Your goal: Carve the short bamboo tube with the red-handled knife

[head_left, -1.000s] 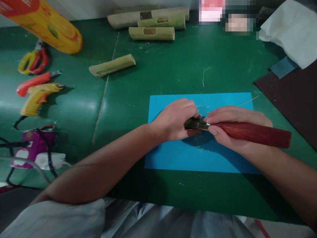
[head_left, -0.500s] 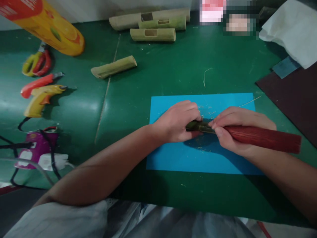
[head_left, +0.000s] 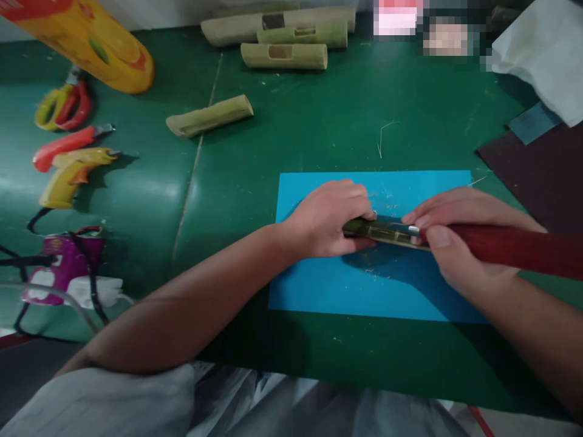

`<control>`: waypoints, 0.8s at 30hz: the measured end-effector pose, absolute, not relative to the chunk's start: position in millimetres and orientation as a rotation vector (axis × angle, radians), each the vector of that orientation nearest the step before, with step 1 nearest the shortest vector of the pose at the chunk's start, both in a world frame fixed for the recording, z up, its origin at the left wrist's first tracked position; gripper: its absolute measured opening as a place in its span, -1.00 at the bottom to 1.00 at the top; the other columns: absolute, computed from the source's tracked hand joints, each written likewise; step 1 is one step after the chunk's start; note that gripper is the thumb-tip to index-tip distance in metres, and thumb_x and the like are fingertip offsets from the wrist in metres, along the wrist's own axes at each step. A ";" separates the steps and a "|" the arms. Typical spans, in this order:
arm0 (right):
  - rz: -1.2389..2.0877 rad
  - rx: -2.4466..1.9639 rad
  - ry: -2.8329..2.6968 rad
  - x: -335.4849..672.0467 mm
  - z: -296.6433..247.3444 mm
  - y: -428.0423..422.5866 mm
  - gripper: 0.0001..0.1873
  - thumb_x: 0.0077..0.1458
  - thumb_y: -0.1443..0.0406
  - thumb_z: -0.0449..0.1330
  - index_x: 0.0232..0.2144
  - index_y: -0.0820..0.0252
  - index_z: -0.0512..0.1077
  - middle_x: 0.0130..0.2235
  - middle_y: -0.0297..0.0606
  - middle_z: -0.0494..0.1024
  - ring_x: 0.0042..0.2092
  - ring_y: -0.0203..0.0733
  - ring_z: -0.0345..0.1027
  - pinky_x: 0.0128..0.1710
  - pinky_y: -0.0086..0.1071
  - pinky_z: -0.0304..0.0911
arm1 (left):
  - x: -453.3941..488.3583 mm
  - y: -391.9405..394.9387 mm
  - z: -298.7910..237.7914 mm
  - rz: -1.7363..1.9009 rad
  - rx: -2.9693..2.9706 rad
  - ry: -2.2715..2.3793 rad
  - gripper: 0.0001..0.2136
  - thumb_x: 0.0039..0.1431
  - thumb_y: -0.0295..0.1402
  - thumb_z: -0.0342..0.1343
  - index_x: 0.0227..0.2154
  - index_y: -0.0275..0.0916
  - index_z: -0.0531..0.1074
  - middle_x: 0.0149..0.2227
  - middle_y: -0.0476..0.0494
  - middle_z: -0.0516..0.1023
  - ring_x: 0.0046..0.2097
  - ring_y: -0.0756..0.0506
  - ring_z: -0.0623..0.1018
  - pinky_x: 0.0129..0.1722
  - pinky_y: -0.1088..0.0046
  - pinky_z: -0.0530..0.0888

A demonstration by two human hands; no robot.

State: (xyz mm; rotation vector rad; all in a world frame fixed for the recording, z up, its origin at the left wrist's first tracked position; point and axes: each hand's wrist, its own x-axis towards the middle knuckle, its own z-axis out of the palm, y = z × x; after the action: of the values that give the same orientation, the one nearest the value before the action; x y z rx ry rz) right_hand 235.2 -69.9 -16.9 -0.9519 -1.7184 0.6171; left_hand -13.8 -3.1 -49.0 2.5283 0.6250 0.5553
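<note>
My left hand (head_left: pixel 332 218) is closed around the left end of a dark, narrow piece that looks like bamboo (head_left: pixel 380 232), held over a blue sheet (head_left: pixel 314 288). Its far end is covered by my left fingers. My right hand (head_left: pixel 473 227) grips a tool with a thick red wooden handle (head_left: pixel 519 247), pointing left. A bit of shiny metal shows just past the right fingertips, against the dark piece. The blade's exact shape cannot be made out. Small pale shavings lie scattered on the sheet around both hands.
Cut bamboo tubes (head_left: pixel 285 56) lie at the back, and a shorter one (head_left: pixel 209 116) nearer. Leftward are a yellow bottle (head_left: pixel 113 51), scissors (head_left: pixel 64 106), a red cutter (head_left: pixel 64 149), a yellow glue gun (head_left: pixel 68 182) and a corded purple box (head_left: pixel 68 261). A dark sheet (head_left: pixel 542 176) lies right.
My right hand and the red-handled tool have moved right, away from my left hand, exposing more of the dark piece. My left hand keeps its hold. The whole view has shifted slightly.
</note>
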 end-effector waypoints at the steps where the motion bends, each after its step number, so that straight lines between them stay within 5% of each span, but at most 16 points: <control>1: 0.614 -0.906 -1.751 235.6 -16.0 -68.7 -0.86 0.24 0.35 0.40 -0.26 -0.08 0.63 -0.24 -0.41 0.82 -0.24 -0.12 0.75 -0.16 -0.23 0.72 | -13.5 -3.1 -48.9 0.545 2.535 0.631 -0.75 0.41 -0.09 0.30 -0.16 -0.18 0.57 -0.28 -0.13 0.66 -0.20 -0.17 0.59 -0.18 0.24 0.39; 17: 0.711 -0.783 -1.843 233.9 -25.2 -60.4 -0.85 0.28 0.29 0.47 -0.21 -0.18 0.69 -0.21 -0.41 0.83 -0.19 -0.04 0.78 -0.07 -0.14 0.75 | -12.4 -4.7 -46.1 0.476 2.553 0.718 -0.76 0.33 -0.11 0.33 -0.20 -0.18 0.54 -0.28 -0.11 0.63 -0.23 -0.15 0.55 -0.18 0.27 0.39; 24: 0.717 -0.813 -1.902 241.0 -22.2 -59.6 -0.79 0.23 0.33 0.53 -0.14 -0.12 0.71 -0.14 -0.37 0.86 -0.13 -0.05 0.81 -0.04 -0.24 0.75 | -11.7 -5.2 -45.8 0.502 2.562 0.712 -0.77 0.31 -0.15 0.39 -0.22 -0.19 0.53 -0.28 -0.10 0.63 -0.24 -0.12 0.54 -0.20 0.30 0.38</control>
State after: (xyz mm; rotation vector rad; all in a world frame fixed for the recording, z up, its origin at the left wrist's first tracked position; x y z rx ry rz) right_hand 241.0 -59.6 -22.2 -0.8129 -1.9020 0.7174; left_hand -11.7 -5.2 -45.8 2.5621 0.7121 0.5020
